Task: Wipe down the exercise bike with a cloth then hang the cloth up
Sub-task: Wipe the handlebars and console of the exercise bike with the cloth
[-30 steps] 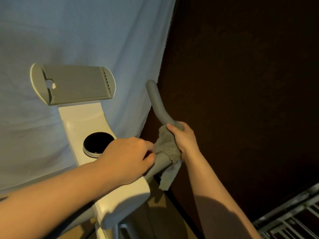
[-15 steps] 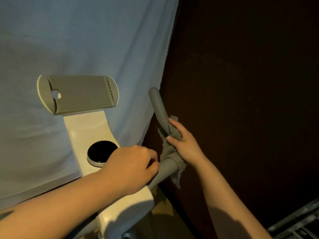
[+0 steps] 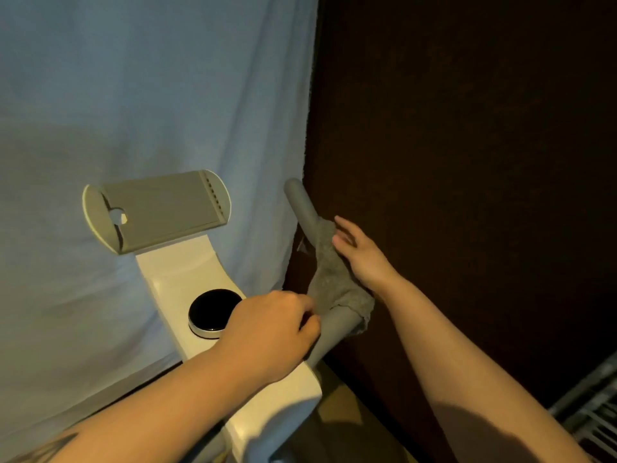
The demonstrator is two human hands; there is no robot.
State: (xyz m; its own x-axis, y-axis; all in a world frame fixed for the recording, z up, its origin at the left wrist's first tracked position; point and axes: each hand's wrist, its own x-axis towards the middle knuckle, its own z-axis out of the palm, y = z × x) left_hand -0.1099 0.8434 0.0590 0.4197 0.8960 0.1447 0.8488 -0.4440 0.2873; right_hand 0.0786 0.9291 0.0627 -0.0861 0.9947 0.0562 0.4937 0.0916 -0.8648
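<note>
Both hands work on the grey padded handlebar (image 3: 302,208): the right hand (image 3: 359,253) has slid up it with fingers now loosened on the fuzzy grey cloth (image 3: 329,279), while the left hand (image 3: 267,332) still pinches its lower end; wiping continues.

A grey fuzzy cloth (image 3: 329,279) lies draped along the grey padded handlebar (image 3: 305,212) of the white exercise bike (image 3: 187,272). The right hand (image 3: 362,255) rests on the cloth with straight fingers, while the left hand (image 3: 270,332), fingers curled, pinches the cloth's lower end beside the round black dial (image 3: 213,310) below the grey ribbed tablet holder (image 3: 157,210).
</note>
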